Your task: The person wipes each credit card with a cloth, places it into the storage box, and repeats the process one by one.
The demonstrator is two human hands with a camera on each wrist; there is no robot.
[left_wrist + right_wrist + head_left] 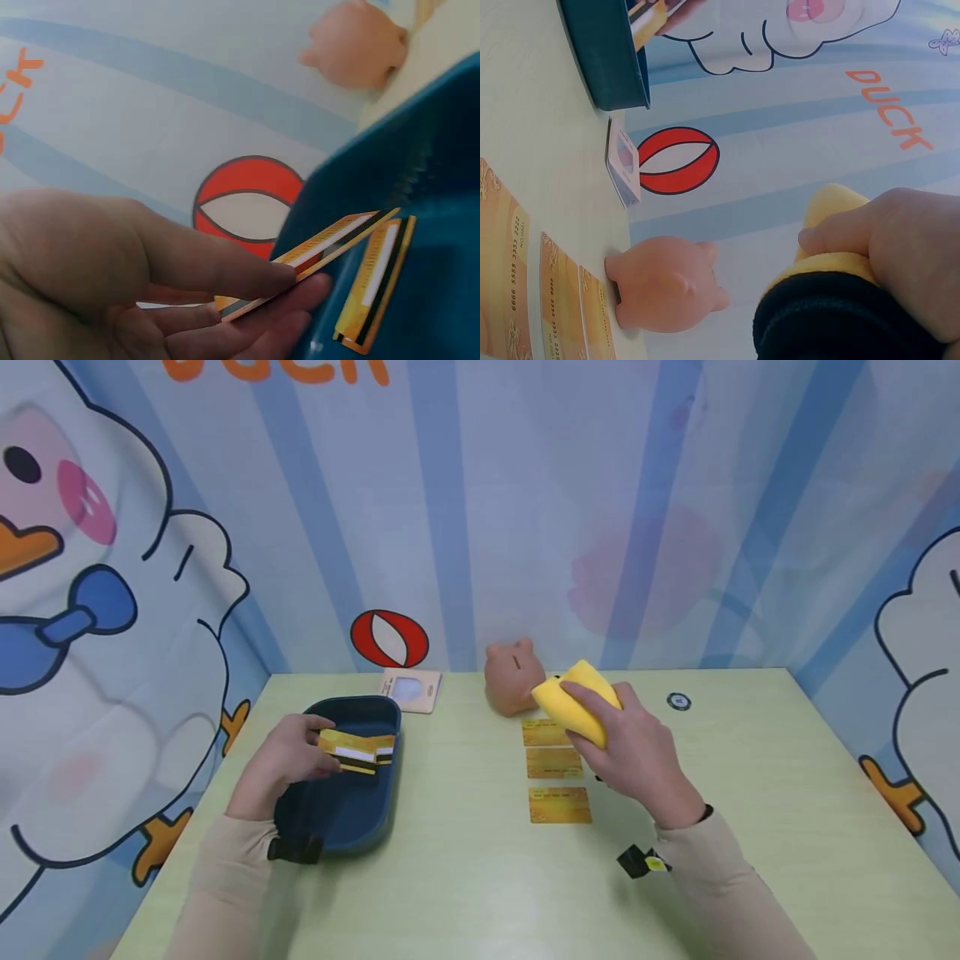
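Note:
My left hand reaches over the dark blue bin and pinches a gold card with a black and a white stripe between thumb and fingers. Another gold card is inside the bin, just beyond the held one. My right hand is raised above the table and grips a folded yellow cloth; a black fuzzy part shows below the yellow in the right wrist view. Nearby on the table lie three gold cards in a column, the nearest card set slightly apart.
A pink piggy bank stands at the back, behind the card column. Beside the bin's far corner lies a pale pink card holder. A round black-and-white chip is at the back right. A printed duck curtain hangs behind the table.

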